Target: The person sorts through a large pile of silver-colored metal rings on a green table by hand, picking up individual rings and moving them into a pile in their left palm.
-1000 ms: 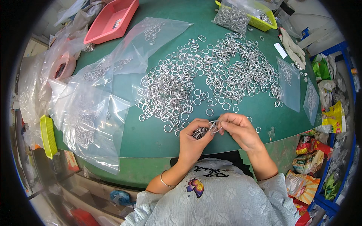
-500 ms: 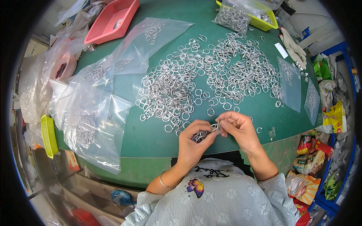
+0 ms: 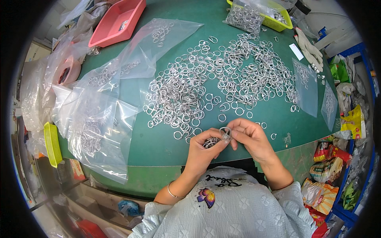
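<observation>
My left hand point(image 3: 200, 152) is curled around several silvery metal rings point(image 3: 210, 142) bunched in its palm. Between the fingertips of both hands one metal ring point(image 3: 225, 130) stands up, pinched by my left thumb and finger. My right hand point(image 3: 254, 139) closes in from the other side, thumb and forefinger at that same ring. Both hands are just above the near edge of the green table point(image 3: 158, 152). Beyond them lie two merging heaps of loose rings, the left heap point(image 3: 178, 93) and the right heap point(image 3: 256, 73). Some of the rings are gapped or hook-shaped.
Clear plastic bags point(image 3: 103, 146) with rings inside cover the left side. A pink tray point(image 3: 119, 23) and a yellow-green basket point(image 3: 278, 23) stand at the back. Smaller bags point(image 3: 305, 89) and a work glove point(image 3: 309, 51) lie right. Blue shelving point(image 3: 357, 158) borders the table.
The ring between my fingertips has turned and now stands more upright and visible. My right fingers have shifted slightly around it; the heaps look the same.
</observation>
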### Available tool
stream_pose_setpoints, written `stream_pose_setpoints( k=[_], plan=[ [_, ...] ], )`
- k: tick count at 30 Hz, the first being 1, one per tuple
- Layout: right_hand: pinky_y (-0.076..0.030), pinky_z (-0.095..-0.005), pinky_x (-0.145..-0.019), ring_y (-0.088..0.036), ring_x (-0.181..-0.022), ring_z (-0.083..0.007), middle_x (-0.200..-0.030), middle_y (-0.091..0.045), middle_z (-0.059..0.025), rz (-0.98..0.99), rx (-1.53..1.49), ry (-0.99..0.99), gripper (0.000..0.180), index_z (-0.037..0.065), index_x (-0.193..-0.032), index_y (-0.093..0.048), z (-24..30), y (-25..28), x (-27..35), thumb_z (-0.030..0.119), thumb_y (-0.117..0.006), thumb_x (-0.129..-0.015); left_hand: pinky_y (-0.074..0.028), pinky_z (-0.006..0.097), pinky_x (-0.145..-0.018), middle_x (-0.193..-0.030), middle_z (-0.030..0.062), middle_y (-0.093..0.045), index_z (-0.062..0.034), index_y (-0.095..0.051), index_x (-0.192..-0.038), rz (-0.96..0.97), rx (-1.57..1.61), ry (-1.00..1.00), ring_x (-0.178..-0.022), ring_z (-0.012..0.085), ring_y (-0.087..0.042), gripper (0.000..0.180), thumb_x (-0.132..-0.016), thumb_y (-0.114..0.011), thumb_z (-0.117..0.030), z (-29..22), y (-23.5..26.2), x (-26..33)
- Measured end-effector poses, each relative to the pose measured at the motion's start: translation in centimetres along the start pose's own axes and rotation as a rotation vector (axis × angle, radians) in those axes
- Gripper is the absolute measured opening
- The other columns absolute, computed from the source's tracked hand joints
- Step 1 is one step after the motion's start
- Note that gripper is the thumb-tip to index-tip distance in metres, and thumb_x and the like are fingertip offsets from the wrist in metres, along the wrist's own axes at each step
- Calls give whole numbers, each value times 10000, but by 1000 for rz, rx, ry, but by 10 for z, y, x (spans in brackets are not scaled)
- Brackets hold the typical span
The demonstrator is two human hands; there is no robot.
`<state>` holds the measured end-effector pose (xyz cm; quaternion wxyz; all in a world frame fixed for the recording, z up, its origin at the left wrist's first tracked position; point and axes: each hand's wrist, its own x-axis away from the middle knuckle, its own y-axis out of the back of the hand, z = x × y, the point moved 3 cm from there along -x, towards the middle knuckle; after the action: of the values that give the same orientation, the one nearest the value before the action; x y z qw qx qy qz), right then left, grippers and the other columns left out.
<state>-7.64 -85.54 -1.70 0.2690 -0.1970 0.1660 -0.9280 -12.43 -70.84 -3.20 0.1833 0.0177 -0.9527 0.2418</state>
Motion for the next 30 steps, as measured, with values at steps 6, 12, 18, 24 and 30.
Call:
stream_pose_setpoints(
  k=[6, 12, 18, 24, 30],
  plan=[
    [-462, -254, -674, -568, -738, -115, -851, -614, -46, 43, 353, 105, 187, -16, -1084, -586, 7, 0, -2, 67, -513, -933, -371, 189, -467, -866, 39, -622, 1, -651, -878, -14, -11, 27, -605, 49, -492, 76, -806, -648, 24, 2, 1, 0],
    [-472, -309, -722, -597, -785, -217, -867, -599, -96, -11, 727, 353, 274, -19, -1138, -564, 20, -12, 0, 88, -579, -886, -433, 206, -692, -860, 24, -630, 11, -660, -875, -82, -158, -113, -754, 83, -562, 77, -798, -671, 13, -3, -1, 2],
    [-479, -320, -662, -611, -772, -236, -861, -616, -100, -208, 861, 466, 204, -17, -961, -605, 22, -17, 11, 10, -675, -772, -444, 232, -723, -866, 48, -624, 20, -642, -859, -111, -404, -351, -785, 100, -565, 103, -766, -685, 33, -5, 0, 3],
    [-463, -331, -603, -593, -714, -260, -810, -604, -118, -338, 1003, 750, 156, -17, -824, -626, 19, -18, 11, -45, -708, -694, -441, 227, -712, -868, 51, -624, 16, -634, -833, -94, -473, -309, -785, 100, -566, 102, -756, -696, 37, -12, -2, 4],
    [-450, -332, -594, -563, -686, -272, -802, -594, -124, -404, 942, 864, 153, -23, -816, -611, 16, -24, 14, -61, -692, -692, -432, 220, -700, -858, 42, -619, 12, -628, -819, -54, -435, -261, -772, 97, -556, 89, -763, -695, 29, -10, -3, 5]
  ],
)
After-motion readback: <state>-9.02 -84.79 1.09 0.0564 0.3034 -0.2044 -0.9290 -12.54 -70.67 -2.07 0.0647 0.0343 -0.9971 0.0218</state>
